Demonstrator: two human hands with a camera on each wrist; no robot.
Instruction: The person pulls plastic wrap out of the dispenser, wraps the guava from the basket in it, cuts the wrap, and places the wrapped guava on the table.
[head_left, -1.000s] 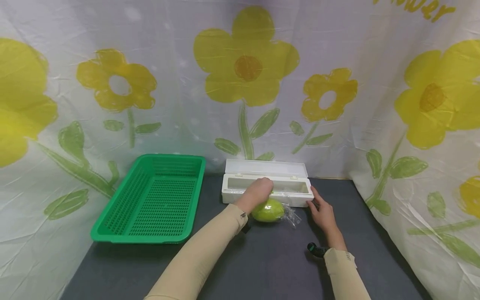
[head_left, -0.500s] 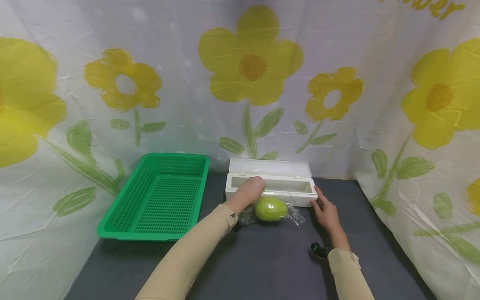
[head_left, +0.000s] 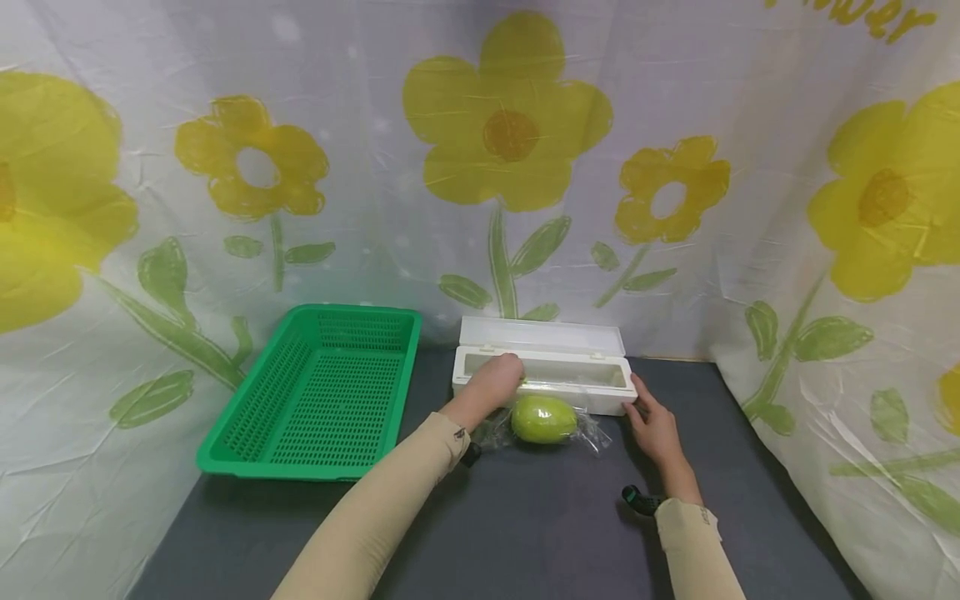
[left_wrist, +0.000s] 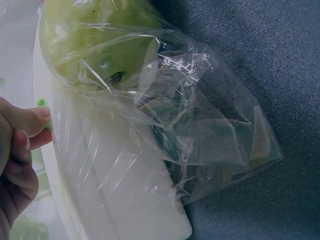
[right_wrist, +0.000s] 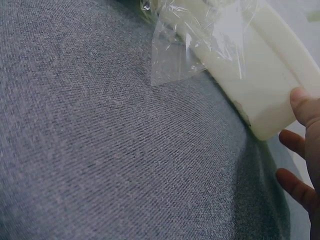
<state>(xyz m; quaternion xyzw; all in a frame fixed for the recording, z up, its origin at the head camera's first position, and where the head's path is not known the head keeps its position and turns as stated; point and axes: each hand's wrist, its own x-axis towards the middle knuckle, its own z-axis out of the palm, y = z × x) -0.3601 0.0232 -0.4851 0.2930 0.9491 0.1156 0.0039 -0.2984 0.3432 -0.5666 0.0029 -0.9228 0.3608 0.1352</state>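
A long white cling film dispenser (head_left: pixel 540 402) lies on the dark cloth with its lid (head_left: pixel 542 337) raised. Before it sits a pale green fruit (head_left: pixel 543 419) with clear film (left_wrist: pixel 215 120) over it. The film spreads past the fruit on both sides and runs up to the dispenser's front edge. My left hand (head_left: pixel 491 385) pinches a small green slider (left_wrist: pixel 42 103) on that edge, left of the fruit. At the dispenser's right end, my right hand (head_left: pixel 657 429) presses with spread fingers; in the right wrist view its thumb (right_wrist: pixel 300 100) touches the edge.
A green plastic basket (head_left: pixel 405 375) with slotted walls stands to the left on the table. Behind everything hangs a pale curtain (head_left: pixel 367 208) printed with yellow flowers. A dark cloth (head_left: pixel 540 533) covers the table.
My left hand has slid left along the dispenser's edge, baring more of the fruit and the film at its left. The right hand stays at the dispenser's end. The view has shifted slightly.
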